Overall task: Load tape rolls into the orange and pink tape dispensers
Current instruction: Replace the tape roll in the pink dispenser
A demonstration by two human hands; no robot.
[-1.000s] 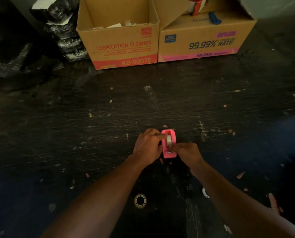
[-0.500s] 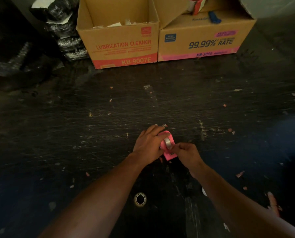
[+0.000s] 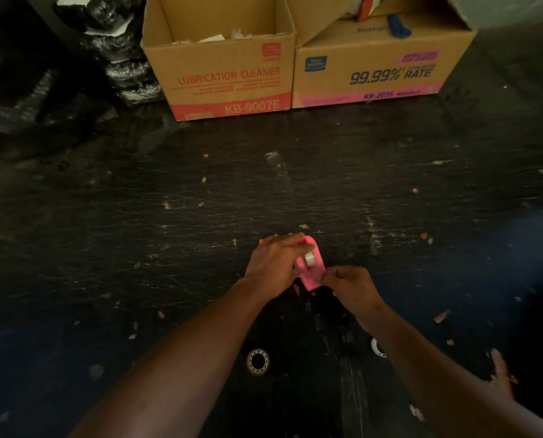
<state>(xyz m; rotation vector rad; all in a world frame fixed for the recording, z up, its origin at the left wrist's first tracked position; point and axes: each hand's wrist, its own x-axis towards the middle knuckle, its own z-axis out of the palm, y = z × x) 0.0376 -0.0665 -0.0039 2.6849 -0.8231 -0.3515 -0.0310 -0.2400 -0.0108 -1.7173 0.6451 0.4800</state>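
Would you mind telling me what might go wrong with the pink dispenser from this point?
The left hand holds the pink dispenser tilted, so the tape roll might slip off its seat. The right hand pinches the dispenser's near end; any loose tape there, too small to see, could stick to itself or pick up scraps from the littered table.

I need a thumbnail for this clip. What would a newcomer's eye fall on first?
The bright pink tape dispenser at the centre of the dark scratched surface, tilted, a tape roll in it; the left hand holds its side and the right hand pinches at its near end. Next, two cardboard boxes with bold print stand side by side at the far edge.
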